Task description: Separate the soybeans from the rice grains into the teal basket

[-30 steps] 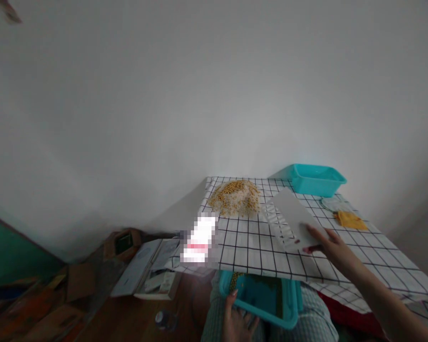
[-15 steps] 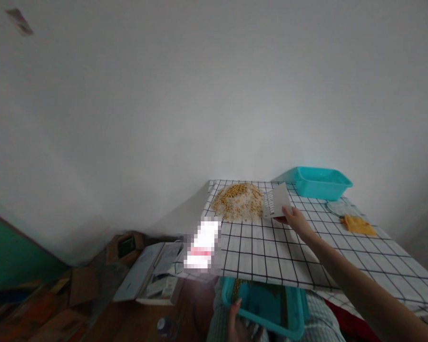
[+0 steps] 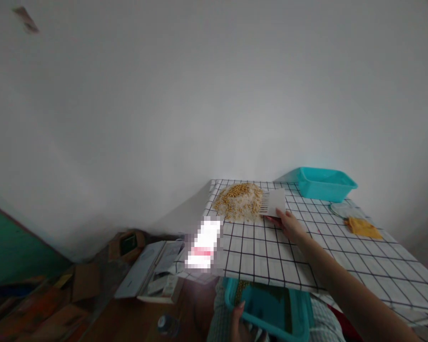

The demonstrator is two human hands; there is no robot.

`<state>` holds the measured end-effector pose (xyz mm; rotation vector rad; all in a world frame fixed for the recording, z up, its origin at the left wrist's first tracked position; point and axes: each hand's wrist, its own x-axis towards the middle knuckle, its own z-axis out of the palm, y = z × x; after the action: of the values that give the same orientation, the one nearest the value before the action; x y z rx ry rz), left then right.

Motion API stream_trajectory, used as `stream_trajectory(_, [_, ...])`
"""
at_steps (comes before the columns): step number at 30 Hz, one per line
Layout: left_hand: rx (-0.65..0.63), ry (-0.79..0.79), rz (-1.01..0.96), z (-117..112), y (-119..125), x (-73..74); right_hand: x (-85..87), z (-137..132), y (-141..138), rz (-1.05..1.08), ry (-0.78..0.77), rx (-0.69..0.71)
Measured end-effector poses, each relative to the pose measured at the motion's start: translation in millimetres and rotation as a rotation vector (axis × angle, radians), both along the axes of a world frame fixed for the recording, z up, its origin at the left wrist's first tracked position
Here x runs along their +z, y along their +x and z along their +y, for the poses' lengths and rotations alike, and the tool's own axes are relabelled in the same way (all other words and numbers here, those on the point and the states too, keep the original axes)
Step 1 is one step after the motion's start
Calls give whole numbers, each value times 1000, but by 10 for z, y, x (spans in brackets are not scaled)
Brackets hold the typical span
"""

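My right hand (image 3: 288, 224) is closed on the near edge of a white card (image 3: 277, 201) whose left side is cut into comb-like teeth. Those teeth touch the right edge of a pile of yellow beans mixed with pale grains (image 3: 239, 201) on the checked tablecloth. Below the table's front edge, my left hand (image 3: 237, 317) grips the near rim of a teal tray (image 3: 271, 327) resting on my lap. Beans lie along the tray's inner edges, partly hidden by the cloth. The fingers under the tray are mostly out of sight.
A turquoise basin (image 3: 326, 186) stands at the table's back right, by the wall. Nearer lie a clear round item (image 3: 342, 209) and a yellow cloth-like piece (image 3: 364, 228). A blurred-out bright rectangle (image 3: 203, 242) is at the left edge. Boxes (image 3: 164, 285) and a bottle (image 3: 167, 325) sit on the floor.
The card in my right hand has turned from tilted to flatter and moved slightly left and down, its teeth now at the pile. My left hand still grips the tray.
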<state>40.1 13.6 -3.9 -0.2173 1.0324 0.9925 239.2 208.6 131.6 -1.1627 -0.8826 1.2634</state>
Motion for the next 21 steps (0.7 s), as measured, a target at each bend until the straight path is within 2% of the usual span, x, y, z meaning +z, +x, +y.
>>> stream_trajectory(5, [17,-2,-24,-18,-1,-56,-39,-5,28,6,-8,0])
stream_trajectory(14, [18,-23,-24,-50,35,192,-48,-8,51,11,-1,18])
stream_trajectory(21, [12,-8,-9,-63,37,157,-79,9,70,-18,11,-1])
